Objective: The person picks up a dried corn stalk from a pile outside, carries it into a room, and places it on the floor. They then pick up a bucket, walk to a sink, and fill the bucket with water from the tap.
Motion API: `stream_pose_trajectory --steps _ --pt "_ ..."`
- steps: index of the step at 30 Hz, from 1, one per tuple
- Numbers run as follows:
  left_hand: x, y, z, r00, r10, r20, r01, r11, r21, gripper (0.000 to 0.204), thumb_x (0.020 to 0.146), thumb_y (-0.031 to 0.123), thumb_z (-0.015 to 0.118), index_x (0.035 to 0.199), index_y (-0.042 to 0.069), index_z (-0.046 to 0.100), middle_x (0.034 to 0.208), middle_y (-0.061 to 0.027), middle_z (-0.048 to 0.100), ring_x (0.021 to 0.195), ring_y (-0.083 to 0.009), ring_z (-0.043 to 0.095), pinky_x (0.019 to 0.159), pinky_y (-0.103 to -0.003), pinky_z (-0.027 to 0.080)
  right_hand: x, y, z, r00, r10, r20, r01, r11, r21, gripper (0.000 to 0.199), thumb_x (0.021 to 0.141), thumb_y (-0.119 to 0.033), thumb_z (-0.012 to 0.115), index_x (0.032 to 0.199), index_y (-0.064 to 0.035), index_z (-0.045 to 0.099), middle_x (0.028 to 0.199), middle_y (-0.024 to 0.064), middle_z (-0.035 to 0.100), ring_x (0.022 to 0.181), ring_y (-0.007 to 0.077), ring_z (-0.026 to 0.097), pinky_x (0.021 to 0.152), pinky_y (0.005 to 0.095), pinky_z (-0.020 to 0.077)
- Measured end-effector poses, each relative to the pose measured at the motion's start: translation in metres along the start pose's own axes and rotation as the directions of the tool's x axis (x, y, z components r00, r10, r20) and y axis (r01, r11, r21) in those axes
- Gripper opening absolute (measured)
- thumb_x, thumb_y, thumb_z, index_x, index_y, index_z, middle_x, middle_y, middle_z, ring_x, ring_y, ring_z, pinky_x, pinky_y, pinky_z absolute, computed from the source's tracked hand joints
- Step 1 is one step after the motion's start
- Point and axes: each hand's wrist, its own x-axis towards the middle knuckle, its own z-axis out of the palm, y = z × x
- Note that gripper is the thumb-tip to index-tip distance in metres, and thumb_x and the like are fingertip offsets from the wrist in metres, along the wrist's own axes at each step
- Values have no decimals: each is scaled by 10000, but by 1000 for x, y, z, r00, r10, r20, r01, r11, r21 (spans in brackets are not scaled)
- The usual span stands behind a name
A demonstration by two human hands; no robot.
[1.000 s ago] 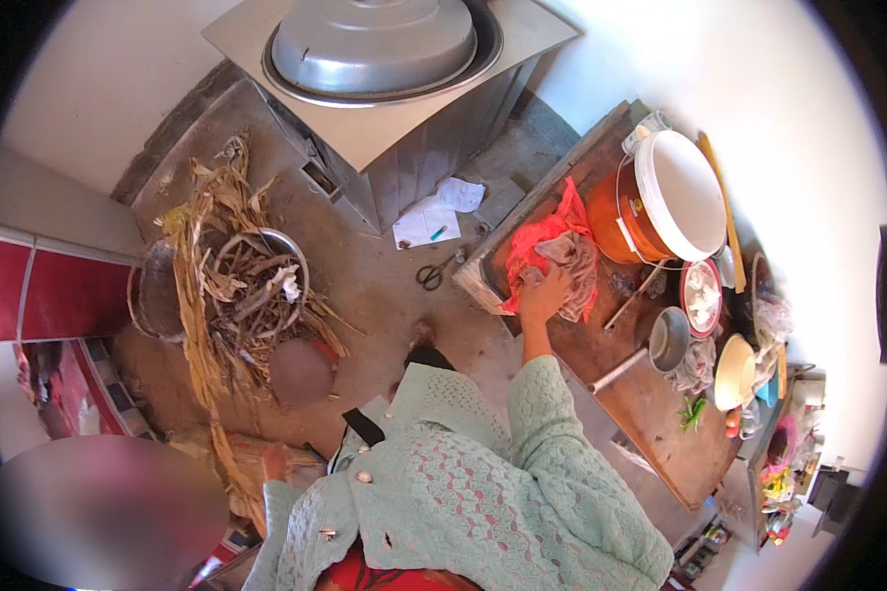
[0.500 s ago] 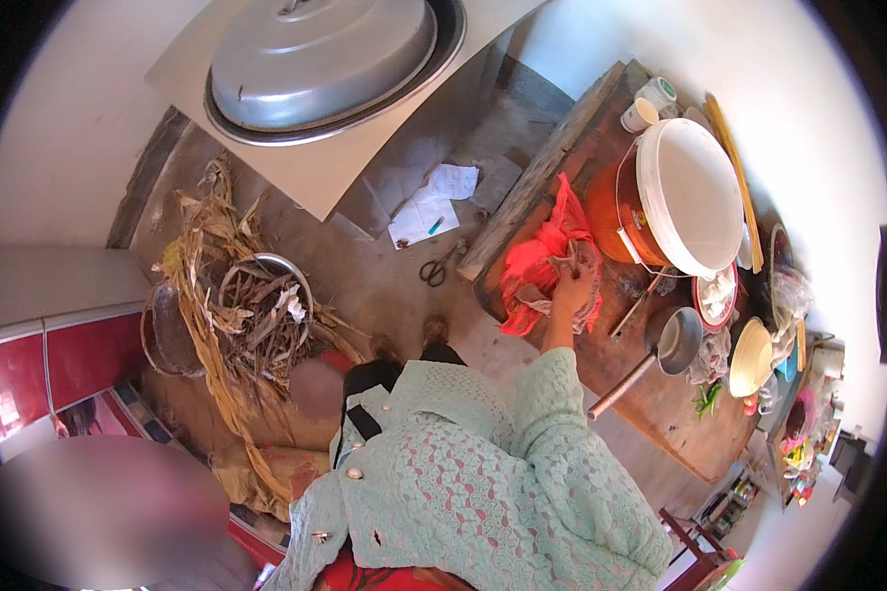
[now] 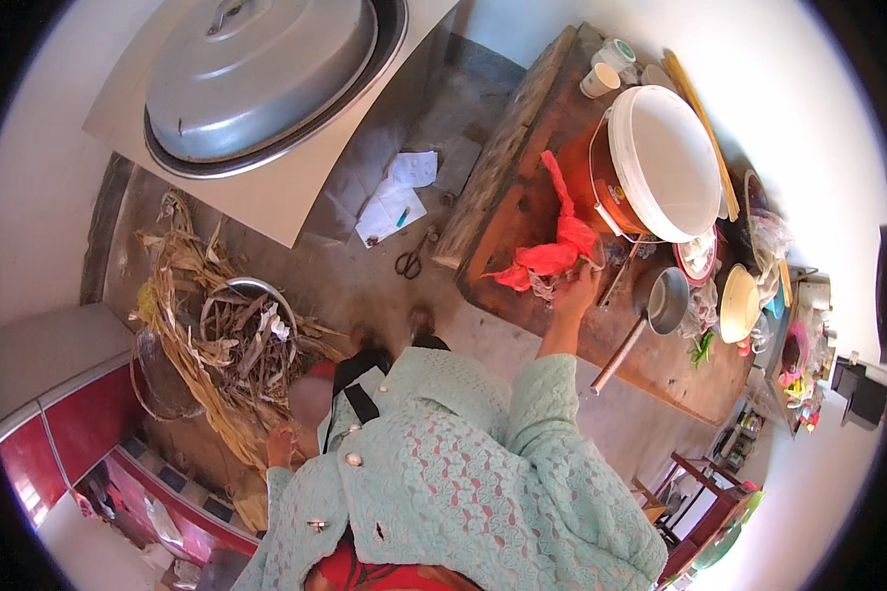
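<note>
On the wooden table to my right lies a crumpled red plastic bag (image 3: 565, 243). My right hand (image 3: 574, 289) is closed on its near end, where a brownish, wrinkled bit shows beside the fingers. Low on the left, my left hand (image 3: 283, 445) hangs by the dried corn husks (image 3: 189, 325). Its fingers are small and unclear, and I cannot make out anything in them. To the right of my right hand rests a saucepan (image 3: 662, 298) with a long handle. Behind the bag stands an orange bucket (image 3: 613, 187) with a white lid (image 3: 668, 163).
The wooden table (image 3: 650, 369) also bears a yellow bowl (image 3: 739, 303), green peppers (image 3: 701, 349) and a paper cup (image 3: 599, 81). A large lidded pan (image 3: 266, 79) stands ahead on the left. Scissors (image 3: 410, 262) and papers (image 3: 392, 205) lie on the floor, and a metal basin (image 3: 288, 305) holds dry stalks.
My view has shifted, so the table sits further left in it. The red bag's top now stretches away from my right hand. My left hand has come into view beside the husks.
</note>
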Motion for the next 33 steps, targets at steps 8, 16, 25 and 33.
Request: stream_pose_trajectory --steps 8,16,25,33 --pt "21 100 7 940 332 74 -340 909 242 362 845 201 585 1140 -5 544 985 -86 619 806 -137 585 670 -255 465 -43 0 36 875 225 428 -397 840 371 351 923 -193 462 1253 -72 450 1284 89 490 1196 251 450 1022 433 340" --pt "-35 353 131 606 697 384 -736 674 -60 417 838 148 615 1205 -10 495 1184 -122 557 1083 -210 542 905 -311 427 -83 -1 76 807 307 505 -534 746 399 329 933 -192 448 1234 -59 465 1304 86 475 1226 250 418 1058 447 299" --pt "-61 418 274 206 832 515 -966 258 -29 736 696 282 724 1320 82 389 1298 -176 425 1118 -346 495 932 -386 410 -110 7 81 735 388 556 -474 881 13 331 906 -235 536 1188 -75 470 1025 1 545 952 115 532 868 309 436" --pt "-35 395 295 405 657 636 -875 481 60 284 779 215 666 957 3 604 835 -141 638 748 -197 610 682 -315 462 -122 14 60 784 335 523 -275 942 -192 250 920 -159 516 1129 -23 533 954 1 590 905 69 535 834 227 422"
